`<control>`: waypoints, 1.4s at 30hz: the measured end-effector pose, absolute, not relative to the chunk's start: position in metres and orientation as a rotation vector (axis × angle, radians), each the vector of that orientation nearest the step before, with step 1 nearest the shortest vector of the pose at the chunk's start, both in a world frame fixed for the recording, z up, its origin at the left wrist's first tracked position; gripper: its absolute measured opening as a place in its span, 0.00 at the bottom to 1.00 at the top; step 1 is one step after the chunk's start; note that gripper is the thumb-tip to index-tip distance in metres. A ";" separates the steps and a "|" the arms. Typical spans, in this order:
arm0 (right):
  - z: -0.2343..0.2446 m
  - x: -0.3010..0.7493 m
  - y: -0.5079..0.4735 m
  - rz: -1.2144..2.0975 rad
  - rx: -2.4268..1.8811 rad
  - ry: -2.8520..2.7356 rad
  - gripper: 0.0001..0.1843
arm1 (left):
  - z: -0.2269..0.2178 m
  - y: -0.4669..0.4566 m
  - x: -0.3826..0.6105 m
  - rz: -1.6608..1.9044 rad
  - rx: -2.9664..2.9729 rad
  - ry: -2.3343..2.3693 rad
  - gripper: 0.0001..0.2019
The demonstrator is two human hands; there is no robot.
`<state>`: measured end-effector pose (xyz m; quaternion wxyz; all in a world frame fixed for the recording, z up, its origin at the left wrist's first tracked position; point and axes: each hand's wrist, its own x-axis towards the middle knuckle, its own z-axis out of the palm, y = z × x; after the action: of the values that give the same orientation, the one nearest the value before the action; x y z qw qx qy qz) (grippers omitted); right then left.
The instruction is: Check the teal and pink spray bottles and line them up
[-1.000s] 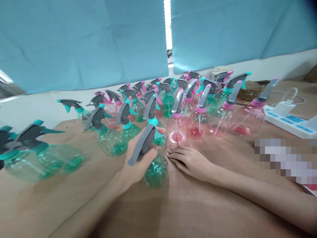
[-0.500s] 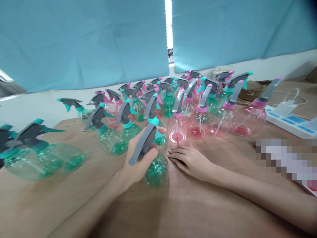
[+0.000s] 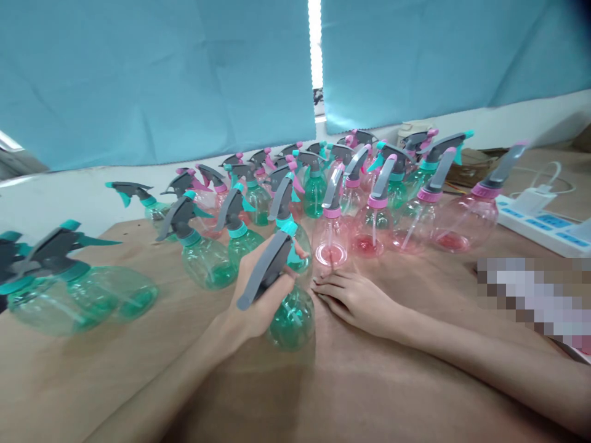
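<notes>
My left hand point(image 3: 258, 289) is wrapped round the neck of a green spray bottle point(image 3: 292, 323) with a grey and teal trigger head. The bottle stands near the front, and its neck is partly hidden by my fingers. To its right, my right hand point(image 3: 353, 298) lies palm down on the brown table point(image 3: 369, 387), fingers stretched out and holding nothing. Its fingertips come close to the green bottle. Just beyond that hand stands a clear pink spray bottle point(image 3: 331, 243) with a grey and pink head. Another green spray bottle point(image 3: 298, 243) is partly covered by my left hand.
Many more green and pink spray bottles point(image 3: 210, 264) crowd the back of the table. Two green ones point(image 3: 115, 289) stand at the far left. A white power strip point(image 3: 545, 224) with a plugged-in charger lies at right, above a pixelated patch. Blue curtains point(image 3: 161, 80) hang behind.
The head of the held green spray bottle has shifted very slightly, showing more of its teal nozzle. Both hands keep nearly the same places.
</notes>
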<state>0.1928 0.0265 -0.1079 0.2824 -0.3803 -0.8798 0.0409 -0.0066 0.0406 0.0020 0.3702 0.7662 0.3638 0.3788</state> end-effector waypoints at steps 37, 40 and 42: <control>-0.100 0.197 0.003 0.386 -1.199 -2.479 0.29 | 0.009 0.032 0.001 1.020 2.050 1.040 0.14; -0.100 0.198 0.004 0.389 -1.187 -2.439 0.28 | 0.009 0.032 0.001 1.028 2.071 1.048 0.13; -0.101 0.197 0.003 0.384 -1.174 -2.426 0.28 | 0.009 0.033 0.001 1.036 2.071 1.055 0.13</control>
<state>0.1973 0.0035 -0.1007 0.2082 -0.4219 -0.8716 0.1379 0.0010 0.0325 0.0093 0.2939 0.7779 0.3961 0.3892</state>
